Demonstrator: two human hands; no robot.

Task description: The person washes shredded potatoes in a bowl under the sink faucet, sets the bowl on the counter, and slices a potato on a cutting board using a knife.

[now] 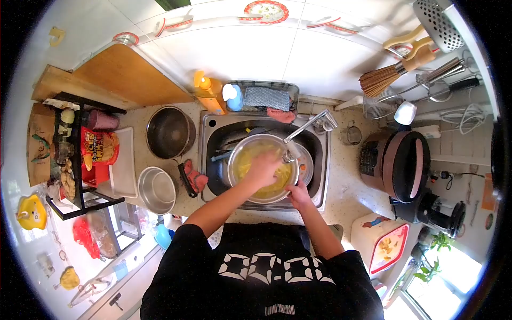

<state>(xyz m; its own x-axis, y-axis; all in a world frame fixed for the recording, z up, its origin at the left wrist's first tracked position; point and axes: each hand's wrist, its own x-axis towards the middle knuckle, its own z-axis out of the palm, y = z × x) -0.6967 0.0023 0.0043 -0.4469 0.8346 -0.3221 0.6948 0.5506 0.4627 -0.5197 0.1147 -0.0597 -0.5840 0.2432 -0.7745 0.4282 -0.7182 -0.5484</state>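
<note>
Right hand (300, 196) is clamping the bowl (234, 165), left hand (265, 169) is digging in (can't tell if fingers are apart), so lopsided pushing is risking spills imo.

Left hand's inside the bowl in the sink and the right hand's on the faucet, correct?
Not quite: the head view shows the right hand holding the rim of the bowl. The left hand is inside the bowl in the sink.
</note>
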